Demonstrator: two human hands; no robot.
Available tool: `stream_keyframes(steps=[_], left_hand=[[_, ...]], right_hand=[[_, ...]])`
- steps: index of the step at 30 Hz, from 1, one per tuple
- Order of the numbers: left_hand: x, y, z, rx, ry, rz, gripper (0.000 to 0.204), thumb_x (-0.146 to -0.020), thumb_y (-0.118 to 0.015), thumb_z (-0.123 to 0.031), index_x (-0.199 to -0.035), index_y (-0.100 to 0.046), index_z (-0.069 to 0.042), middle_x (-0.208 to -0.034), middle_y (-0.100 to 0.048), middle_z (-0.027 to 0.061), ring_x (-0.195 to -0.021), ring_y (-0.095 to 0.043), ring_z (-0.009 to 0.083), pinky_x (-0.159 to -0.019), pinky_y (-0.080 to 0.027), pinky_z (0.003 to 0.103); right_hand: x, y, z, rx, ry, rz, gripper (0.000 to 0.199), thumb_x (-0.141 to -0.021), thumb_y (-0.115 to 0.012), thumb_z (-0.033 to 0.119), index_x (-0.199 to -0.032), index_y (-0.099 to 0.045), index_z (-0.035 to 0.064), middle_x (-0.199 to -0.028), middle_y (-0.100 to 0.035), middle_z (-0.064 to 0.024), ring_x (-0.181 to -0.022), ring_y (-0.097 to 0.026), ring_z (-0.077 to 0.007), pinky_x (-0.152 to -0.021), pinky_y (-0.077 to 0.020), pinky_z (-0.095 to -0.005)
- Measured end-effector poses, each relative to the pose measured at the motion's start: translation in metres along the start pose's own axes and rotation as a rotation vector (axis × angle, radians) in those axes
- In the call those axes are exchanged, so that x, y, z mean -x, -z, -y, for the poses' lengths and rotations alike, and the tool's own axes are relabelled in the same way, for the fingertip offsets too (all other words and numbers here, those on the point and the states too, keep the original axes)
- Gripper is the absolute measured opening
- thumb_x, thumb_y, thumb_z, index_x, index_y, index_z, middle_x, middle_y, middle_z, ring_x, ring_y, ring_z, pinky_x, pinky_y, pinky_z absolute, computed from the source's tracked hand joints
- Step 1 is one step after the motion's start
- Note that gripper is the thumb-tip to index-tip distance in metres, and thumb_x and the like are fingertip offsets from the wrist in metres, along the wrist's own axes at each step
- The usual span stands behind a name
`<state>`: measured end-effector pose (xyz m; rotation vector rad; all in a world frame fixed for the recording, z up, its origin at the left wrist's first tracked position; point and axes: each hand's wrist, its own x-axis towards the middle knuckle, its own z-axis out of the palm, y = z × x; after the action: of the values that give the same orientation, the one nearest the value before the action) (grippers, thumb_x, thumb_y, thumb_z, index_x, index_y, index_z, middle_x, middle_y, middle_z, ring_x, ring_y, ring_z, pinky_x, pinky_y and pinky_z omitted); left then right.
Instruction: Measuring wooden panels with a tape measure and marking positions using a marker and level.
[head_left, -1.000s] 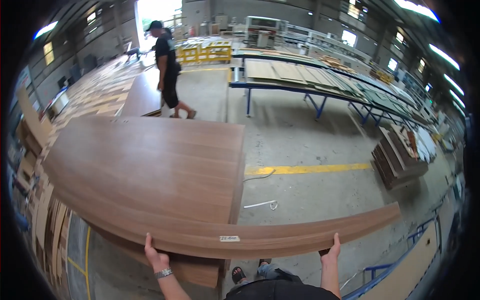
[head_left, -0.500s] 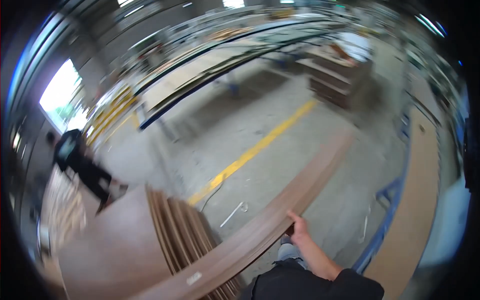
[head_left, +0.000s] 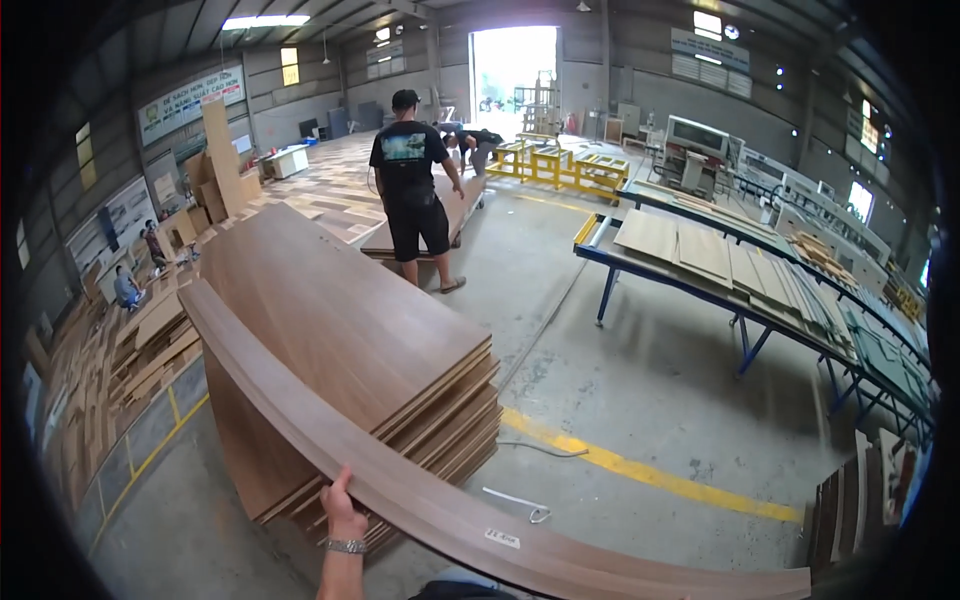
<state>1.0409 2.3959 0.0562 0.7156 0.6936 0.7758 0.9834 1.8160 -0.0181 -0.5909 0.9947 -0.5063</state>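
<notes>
Fingers of the left hand [head_left: 343,515], at the lower middle of the frame, close over the near edge of a long brown board [head_left: 420,500], so this hand grips the board; a metal bracelet [head_left: 346,546] sits on the wrist. The right hand is not visible, so its grip cannot be told. The board runs from the middle left of the frame to the lower right corner and carries a small white label [head_left: 502,538]. Just behind it stands a tall stack of brown panels [head_left: 350,340]. On the concrete floor [head_left: 640,390] to the right lies a yellow line [head_left: 650,470]. Further up, a person in black [head_left: 412,190] stands beside another board, and a blue roller table [head_left: 720,270] holds panels at the right.
</notes>
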Motion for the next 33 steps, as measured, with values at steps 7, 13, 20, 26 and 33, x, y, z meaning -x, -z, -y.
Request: stream_keyframes(steps=[7,13,20,26,33], left_hand=[[0.102,-0.064,0.063,0.094,0.107,-0.023,0.043,-0.086,-0.072,-0.013,-0.122,-0.056,0.004,-0.114,-0.064,0.0139,-0.102,-0.064,0.0283,-0.087,-0.053,0.043],[0.227,-0.066,0.153,0.130,-0.051,0.008,0.049,-0.087,-0.071,-0.012,-0.130,-0.052,0.003,-0.124,-0.061,0.0125,-0.112,-0.060,0.0286,-0.097,-0.048,0.039],[0.439,-0.013,0.194,0.077,-0.162,-0.255,0.048,-0.085,-0.068,-0.007,-0.129,-0.053,0.005,-0.120,-0.063,0.0155,-0.109,-0.062,0.0293,-0.092,-0.052,0.042],[0.590,-0.048,0.230,0.077,-0.106,-0.309,0.047,-0.084,-0.074,-0.014,-0.123,-0.057,0.007,-0.115,-0.066,0.0126,-0.104,-0.064,0.0222,-0.089,-0.052,0.036],[0.764,0.057,0.295,0.223,-0.225,-0.510,0.044,-0.084,-0.076,-0.017,-0.118,-0.059,0.005,-0.109,-0.067,0.0116,-0.099,-0.065,0.0211,-0.086,-0.053,0.035]], right_hand=[[-0.099,0.005,0.091,-0.020,0.049,-0.030,0.046,-0.085,-0.068,0.036,-0.119,-0.064,0.0060,-0.118,-0.063,-0.0151,-0.109,-0.058,-0.0361,-0.094,-0.0485,-0.0521],[-0.245,0.036,0.169,0.031,0.050,0.047,0.048,-0.083,-0.071,0.040,-0.118,-0.064,0.0076,-0.119,-0.062,-0.0160,-0.109,-0.058,-0.0355,-0.095,-0.0473,-0.0513],[-0.392,0.070,0.246,0.288,-0.344,0.343,0.040,-0.086,-0.069,0.036,-0.114,-0.066,0.0065,-0.117,-0.064,-0.0149,-0.109,-0.057,-0.0332,-0.097,-0.0457,-0.0493],[-0.525,0.003,0.288,0.901,-0.995,0.897,0.038,-0.088,-0.068,0.035,-0.113,-0.066,0.0066,-0.113,-0.064,-0.0138,-0.105,-0.058,-0.0316,-0.093,-0.0475,-0.0468],[-0.640,0.166,0.379,1.162,-1.617,1.009,0.035,-0.090,-0.066,0.033,-0.112,-0.067,0.0068,-0.108,-0.065,-0.0125,-0.100,-0.059,-0.0297,-0.088,-0.0497,-0.0438]])
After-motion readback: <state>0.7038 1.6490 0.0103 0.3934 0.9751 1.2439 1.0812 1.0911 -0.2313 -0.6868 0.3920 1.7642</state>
